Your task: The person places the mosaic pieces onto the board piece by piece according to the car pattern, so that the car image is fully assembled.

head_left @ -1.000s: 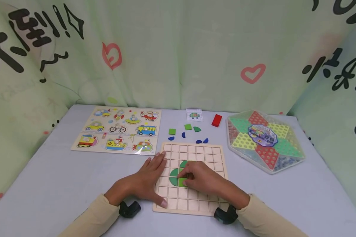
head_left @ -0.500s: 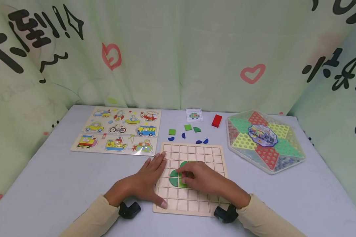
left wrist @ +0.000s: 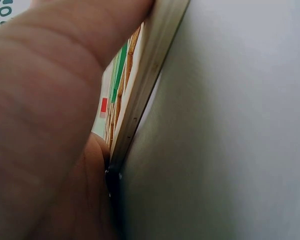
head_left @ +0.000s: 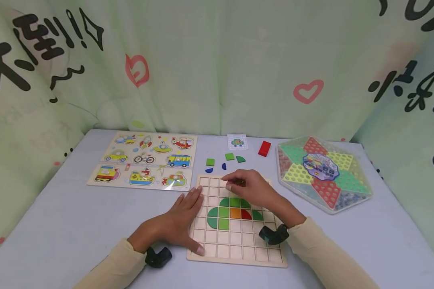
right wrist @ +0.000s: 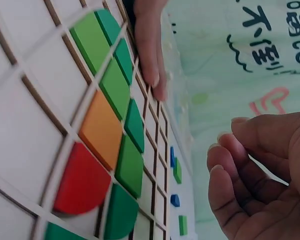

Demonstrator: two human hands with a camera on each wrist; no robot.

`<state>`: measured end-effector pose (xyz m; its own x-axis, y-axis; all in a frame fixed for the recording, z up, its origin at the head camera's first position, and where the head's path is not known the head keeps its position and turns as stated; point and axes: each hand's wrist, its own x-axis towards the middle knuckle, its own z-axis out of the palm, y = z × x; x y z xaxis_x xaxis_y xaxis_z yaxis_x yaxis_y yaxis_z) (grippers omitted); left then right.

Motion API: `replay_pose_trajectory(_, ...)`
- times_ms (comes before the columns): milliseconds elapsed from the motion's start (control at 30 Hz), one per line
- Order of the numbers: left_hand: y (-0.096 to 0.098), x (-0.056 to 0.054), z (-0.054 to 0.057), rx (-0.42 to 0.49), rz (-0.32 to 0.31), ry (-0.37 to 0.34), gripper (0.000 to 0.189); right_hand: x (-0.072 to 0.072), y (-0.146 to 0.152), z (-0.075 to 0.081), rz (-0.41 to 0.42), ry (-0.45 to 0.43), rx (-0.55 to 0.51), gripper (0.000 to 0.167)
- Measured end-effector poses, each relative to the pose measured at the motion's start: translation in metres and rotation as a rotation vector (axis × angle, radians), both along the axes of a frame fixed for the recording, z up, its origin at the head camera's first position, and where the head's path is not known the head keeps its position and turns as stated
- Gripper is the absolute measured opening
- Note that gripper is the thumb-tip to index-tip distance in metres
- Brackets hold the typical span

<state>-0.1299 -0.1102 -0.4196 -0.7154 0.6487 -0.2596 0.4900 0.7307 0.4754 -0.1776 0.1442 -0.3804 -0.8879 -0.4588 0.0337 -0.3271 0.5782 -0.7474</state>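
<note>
My left hand (head_left: 181, 220) lies on the left border of a wooden grid board (head_left: 217, 257), fingers straight and thumb spread at the lower left corner. Over the board's far rows hovers my right hand (head_left: 251, 186), its fingers loosely bent; in the right wrist view there is a gap between thumb and fingertips and nothing in them. Set into the grid cells are light green squares (head_left: 223, 224), dark green quarter-rounds (head_left: 212, 222), an orange square (right wrist: 101, 130) and a red quarter-round (right wrist: 82, 180). The right hand hides part of the board's far edge.
Beyond the board lie loose green squares (head_left: 210, 162), a green quarter-round (head_left: 240, 159) and blue half-rounds (head_left: 209, 170). A pattern card (head_left: 237, 141) and a red block (head_left: 264, 148) are further back. A vehicle puzzle (head_left: 142, 160) is at left, a hexagonal game box (head_left: 323, 172) at right.
My right hand has lifted off the coloured pieces and moved away toward the board's far edge, uncovering the orange and red pieces. The left hand has stayed in place.
</note>
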Motion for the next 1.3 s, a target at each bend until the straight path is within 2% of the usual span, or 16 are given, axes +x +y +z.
replay_pose_trajectory(300, 0.000, 0.000, -0.002, 0.001, 0.002, 0.002, 0.134, -0.034, 0.004, -0.005, -0.130, 0.059, 0.017, 0.022)
replay_pose_trajectory(533, 0.000, 0.000, -0.002, 0.000, 0.005, -0.005, 0.135, -0.060, 0.007, -0.008, -0.229, 0.008, 0.055, 0.024)
replay_pose_trajectory(767, -0.001, 0.001, -0.003, -0.008, 0.008, 0.001, 0.135, -0.086, 0.006, -0.016, -0.261, -0.013, 0.099, 0.025)
replay_pose_trajectory(1067, 0.003, 0.000, -0.006, 0.005, 0.003, 0.004, 0.135, -0.098, 0.007, -0.019, -0.276, -0.053, 0.134, 0.028)
replay_pose_trajectory(1300, 0.001, 0.000, -0.002, -0.011, 0.004, 0.002, 0.136, -0.107, 0.004, -0.024, -0.264, -0.040, 0.118, 0.033)
